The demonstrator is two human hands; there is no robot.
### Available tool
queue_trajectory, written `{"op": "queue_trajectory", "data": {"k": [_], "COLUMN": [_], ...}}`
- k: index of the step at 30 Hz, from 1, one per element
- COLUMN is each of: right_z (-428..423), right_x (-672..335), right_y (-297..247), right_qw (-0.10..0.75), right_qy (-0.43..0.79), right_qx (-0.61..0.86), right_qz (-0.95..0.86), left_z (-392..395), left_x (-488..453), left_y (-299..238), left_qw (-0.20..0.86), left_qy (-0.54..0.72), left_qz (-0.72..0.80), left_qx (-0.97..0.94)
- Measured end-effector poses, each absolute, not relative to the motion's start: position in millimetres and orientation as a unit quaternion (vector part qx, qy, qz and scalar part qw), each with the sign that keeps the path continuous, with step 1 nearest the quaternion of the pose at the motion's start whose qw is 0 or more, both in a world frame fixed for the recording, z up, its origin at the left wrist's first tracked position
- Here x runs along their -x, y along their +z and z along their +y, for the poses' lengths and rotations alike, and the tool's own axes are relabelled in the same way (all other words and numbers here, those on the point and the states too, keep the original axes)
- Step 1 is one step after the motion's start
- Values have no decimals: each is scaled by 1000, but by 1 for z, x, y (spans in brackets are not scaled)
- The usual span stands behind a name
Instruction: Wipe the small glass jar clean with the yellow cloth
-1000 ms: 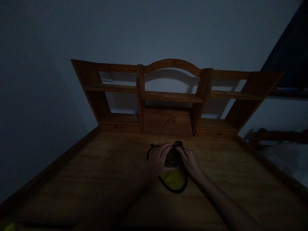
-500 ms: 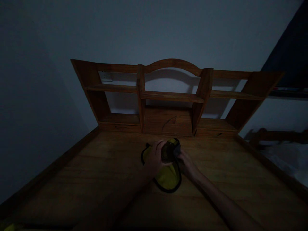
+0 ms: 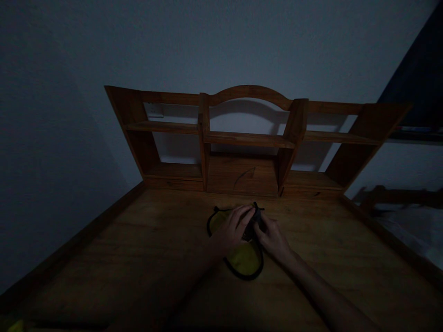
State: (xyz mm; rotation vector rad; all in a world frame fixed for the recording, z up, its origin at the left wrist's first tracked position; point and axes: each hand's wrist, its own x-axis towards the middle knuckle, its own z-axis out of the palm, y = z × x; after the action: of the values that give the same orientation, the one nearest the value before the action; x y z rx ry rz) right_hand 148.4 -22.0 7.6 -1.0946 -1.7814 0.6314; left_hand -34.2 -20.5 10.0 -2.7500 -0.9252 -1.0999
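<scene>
The scene is very dim. A yellow cloth with a black edge (image 3: 245,263) lies on the wooden desk (image 3: 138,258), just in front of the shelf unit. My left hand (image 3: 231,232) rests on its upper part with fingers curled over a small dark object (image 3: 255,220). My right hand (image 3: 273,237) pinches the same dark object from the right side. I cannot make out what the dark object is. Both hands meet at the cloth's far end.
A wooden shelf unit (image 3: 249,138) with an arched top stands at the back of the desk, against a pale wall. A raised wooden rim (image 3: 69,249) borders the desk's left side. Wooden furniture (image 3: 398,196) shows dimly at the right.
The cloth's far end was lifted and bunched half a second ago; now it lies lower and flatter. Both hands have come down onto it, still together at the dark object.
</scene>
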Motion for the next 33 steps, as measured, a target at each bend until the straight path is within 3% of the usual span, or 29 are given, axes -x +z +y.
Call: {"op": "queue_trajectory", "data": {"k": [11, 18, 26, 33], "right_z": [-17, -16, -14, -11], "right_x": [-163, -159, -149, -147], "right_y": [9, 10, 21, 15], "right_qw": [412, 461, 506, 492], "right_qy": [144, 210, 339, 363], "right_qx": [460, 486, 468, 450], "right_qz": [-773, -712, -641, -651], "left_z": [-13, -21, -9, -13], "left_x": [35, 37, 36, 35], "left_y": [12, 11, -8, -6], "left_qw": [21, -51, -24, -31], "left_qy": [-295, -331, -421, -420], "left_qz": [-295, -368, -328, -344], "left_qx": [909, 867, 845, 839]}}
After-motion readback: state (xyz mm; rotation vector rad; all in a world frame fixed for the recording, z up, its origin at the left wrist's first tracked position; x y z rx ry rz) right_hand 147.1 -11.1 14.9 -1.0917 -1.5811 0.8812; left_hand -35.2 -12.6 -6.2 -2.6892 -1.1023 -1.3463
